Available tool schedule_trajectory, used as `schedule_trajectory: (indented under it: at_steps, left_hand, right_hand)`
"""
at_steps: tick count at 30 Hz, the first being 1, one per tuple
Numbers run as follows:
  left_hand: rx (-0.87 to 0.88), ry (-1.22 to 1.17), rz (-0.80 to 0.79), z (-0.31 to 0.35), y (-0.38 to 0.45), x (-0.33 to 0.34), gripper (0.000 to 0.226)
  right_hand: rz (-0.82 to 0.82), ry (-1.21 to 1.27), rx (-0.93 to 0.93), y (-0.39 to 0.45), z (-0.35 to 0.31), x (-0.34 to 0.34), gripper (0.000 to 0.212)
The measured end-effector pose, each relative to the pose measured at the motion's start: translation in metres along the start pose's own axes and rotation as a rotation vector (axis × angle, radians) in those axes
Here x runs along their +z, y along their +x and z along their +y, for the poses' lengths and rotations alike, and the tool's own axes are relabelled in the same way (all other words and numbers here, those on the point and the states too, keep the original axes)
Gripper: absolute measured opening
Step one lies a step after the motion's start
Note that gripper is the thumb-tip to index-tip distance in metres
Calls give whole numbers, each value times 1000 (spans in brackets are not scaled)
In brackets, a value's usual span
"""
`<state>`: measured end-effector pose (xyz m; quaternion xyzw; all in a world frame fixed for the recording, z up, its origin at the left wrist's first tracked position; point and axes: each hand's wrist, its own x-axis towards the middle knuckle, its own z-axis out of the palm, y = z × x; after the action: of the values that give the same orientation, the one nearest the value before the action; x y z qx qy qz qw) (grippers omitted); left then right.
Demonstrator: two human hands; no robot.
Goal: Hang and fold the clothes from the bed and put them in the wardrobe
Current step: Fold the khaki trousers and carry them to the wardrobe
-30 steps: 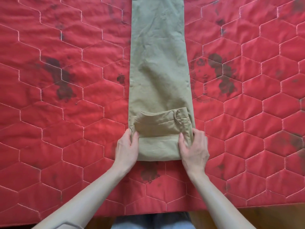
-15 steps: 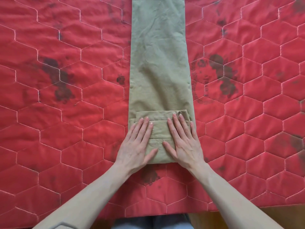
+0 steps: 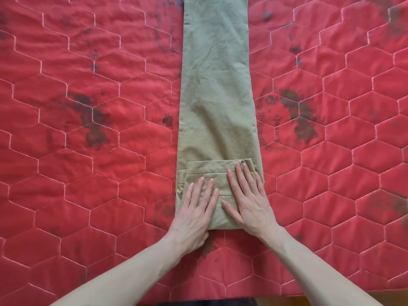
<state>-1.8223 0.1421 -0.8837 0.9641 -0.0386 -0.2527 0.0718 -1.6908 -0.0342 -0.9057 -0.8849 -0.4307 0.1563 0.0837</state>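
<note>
Looked down on a bed, covered by a red quilted bedspread [image 3: 88,195] with pale stitching in hexagons and several dark blotches in the fabric. Showed at the lower right corner a narrow strip of wooden floor [image 3: 393,299] beyond the edge of the bedspread.

Lay along the middle of the bedspread a pair of khaki trousers [image 3: 217,96], folded lengthwise into one long strip and running away toward the top edge of the view, out of sight there. Had the near end turned back over itself into a flat folded part [image 3: 209,173], with a waistband seam and a slit pocket visible on top.

Rested flat on this folded part the left hand [image 3: 198,208], palm down, fingers straight and a little spread, gripping nothing, with the heel at the left near corner of the fabric. Pressed beside it the right hand [image 3: 249,199], also palm down with straight fingers, holding nothing, its fingertips close to the far edge of the fold. Stayed a little apart from each other, both hands, with bare forearms coming in from the bottom corners.
</note>
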Motion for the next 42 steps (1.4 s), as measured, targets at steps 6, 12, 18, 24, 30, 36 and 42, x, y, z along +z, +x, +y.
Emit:
schedule_trajectory:
  at_steps: [6, 12, 18, 24, 30, 36, 42]
  left_hand:
    - [-84, -94, -20, 13, 2, -10, 111]
    - [-17, -203, -63, 6, -4, -35, 98]
    - [32, -355, -332, -8, -5, -89, 81]
    - [-75, -735, -419, -38, -12, -128, 42]
    - [-323, -1249, -153, -92, -8, -141, 35]
    - [-608, -1889, 53, -102, 9, -115, 84]
    - [-711, -1855, 283, -84, 34, -93, 56]
  right_hand:
    - [-107, 11, -194, -19, 14, -22, 108]
    - [-327, -134, -356, -25, 41, -50, 119]
    - [-331, 165, -382, -36, 52, -85, 89]
    - [-192, 675, 101, -49, 36, -123, 35]
    - [74, 958, 415, -26, 15, -124, 7]
    - [324, 928, 622, 27, -1, -91, 29]
    - [198, 884, 618, 58, 11, -69, 53]
